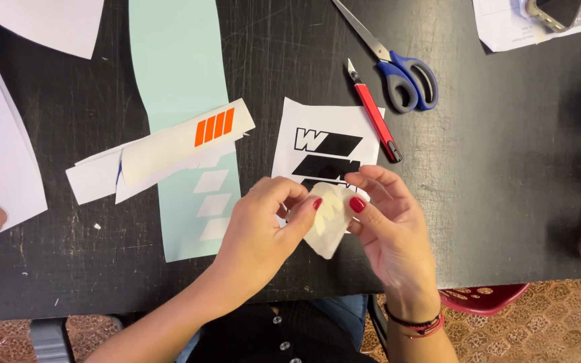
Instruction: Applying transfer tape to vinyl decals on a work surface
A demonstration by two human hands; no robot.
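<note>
- The light is even and fairly bright, falling from above; nothing looks dim.
- The black table [506, 168] carries a soft sheen that brings out its fine scratches, with no hard glare.
- White paper sheets at the upper left [42, 20] and upper right [506, 27] come close to washing out.
- Shadows are faint and short: a thin one lies beside the scissors [398, 67] and the red craft knife [374, 114].
- The left hand [263, 232] and right hand [388, 225] cast only a weak shade on the table.
- Focus is sharp across the centre; the far right edge looks slightly soft.
</note>
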